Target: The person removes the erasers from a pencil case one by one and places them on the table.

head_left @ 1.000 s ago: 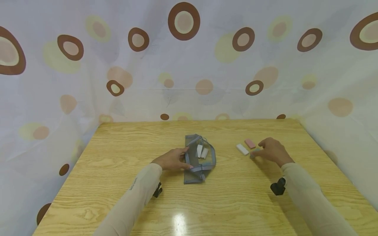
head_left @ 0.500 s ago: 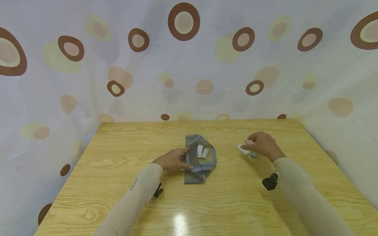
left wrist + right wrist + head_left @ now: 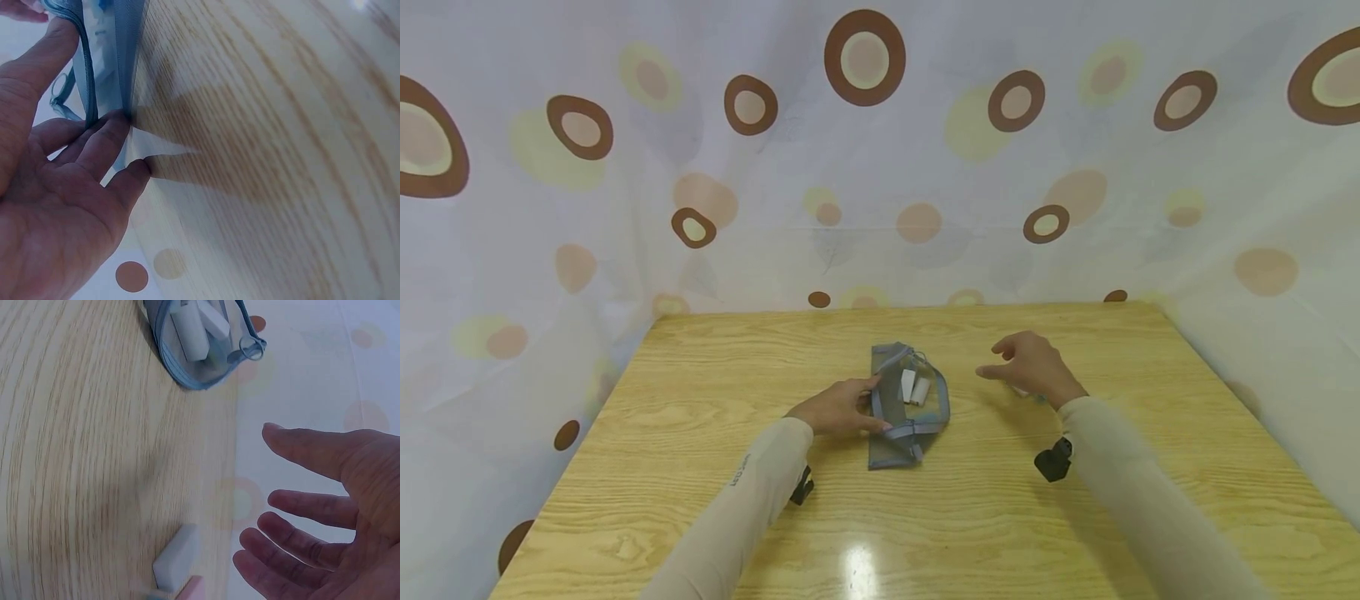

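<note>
A grey-blue mesh zip pouch (image 3: 891,450) lies on the table, its mouth gaping to the right. My left hand (image 3: 835,407) holds its left side, thumb and fingers spread along the opening's edges. Inside show two white eraser-like blocks (image 3: 190,334) and something bluish. To the right of the pouch, my right hand (image 3: 1030,367) hovers over the table with fingers extended and nothing in its grasp. Below it in the right wrist view are a white block (image 3: 175,559), a pink block (image 3: 192,589) and a sliver of a bluish one; the hand mostly hides these from the head view.
The wooden table (image 3: 700,517) reaches back to a patterned cloth (image 3: 880,183) that hangs behind it and at both sides. A ring-shaped zipper pull (image 3: 251,347) hangs at the pouch's mouth. Black wrist devices (image 3: 1054,460) sit under both sleeves.
My right hand has moved left from beside the bluish block, passing over the white and pink blocks toward the pouch. The left hand and pouch have stayed in place.
</note>
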Demonstrator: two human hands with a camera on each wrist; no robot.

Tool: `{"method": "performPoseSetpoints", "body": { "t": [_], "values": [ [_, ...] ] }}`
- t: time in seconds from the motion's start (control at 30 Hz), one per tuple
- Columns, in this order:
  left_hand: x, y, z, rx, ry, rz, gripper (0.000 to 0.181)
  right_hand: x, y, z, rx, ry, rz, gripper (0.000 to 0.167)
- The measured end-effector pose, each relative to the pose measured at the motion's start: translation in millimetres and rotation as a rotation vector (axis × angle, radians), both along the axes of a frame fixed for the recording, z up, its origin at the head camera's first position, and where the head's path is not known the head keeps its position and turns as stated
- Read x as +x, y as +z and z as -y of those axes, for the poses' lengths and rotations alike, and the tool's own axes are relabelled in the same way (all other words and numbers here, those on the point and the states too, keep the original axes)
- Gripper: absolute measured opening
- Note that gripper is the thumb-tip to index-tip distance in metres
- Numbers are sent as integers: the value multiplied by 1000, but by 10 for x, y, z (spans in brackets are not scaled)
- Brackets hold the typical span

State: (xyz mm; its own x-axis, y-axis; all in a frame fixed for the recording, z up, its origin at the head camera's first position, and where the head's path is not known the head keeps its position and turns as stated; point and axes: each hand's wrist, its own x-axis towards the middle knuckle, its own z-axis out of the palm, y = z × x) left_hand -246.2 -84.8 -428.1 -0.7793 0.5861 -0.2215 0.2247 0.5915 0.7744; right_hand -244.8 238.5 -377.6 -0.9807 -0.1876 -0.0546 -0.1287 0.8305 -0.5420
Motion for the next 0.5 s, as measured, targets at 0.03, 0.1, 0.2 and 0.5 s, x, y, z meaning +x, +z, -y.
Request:
{"method": "performPoseSetpoints", "body": {
  "t": [0.03,0.1,0.2,0.5],
  "values": [
    [2,-1,-1,-5,-2,-2,93,-2,-7,22,-3,5,1,59],
    [3,-5,-2,-13,-3,-6,93,-6,-16,72,-1,11,-1,59],
    [6,-5,4,-12,-3,-8,93,-13,-28,149,8,27,-4,58],
    [6,-4,1,-17,0,0,93,-1,-6,374,19,73,-6,53]
  ]
}}
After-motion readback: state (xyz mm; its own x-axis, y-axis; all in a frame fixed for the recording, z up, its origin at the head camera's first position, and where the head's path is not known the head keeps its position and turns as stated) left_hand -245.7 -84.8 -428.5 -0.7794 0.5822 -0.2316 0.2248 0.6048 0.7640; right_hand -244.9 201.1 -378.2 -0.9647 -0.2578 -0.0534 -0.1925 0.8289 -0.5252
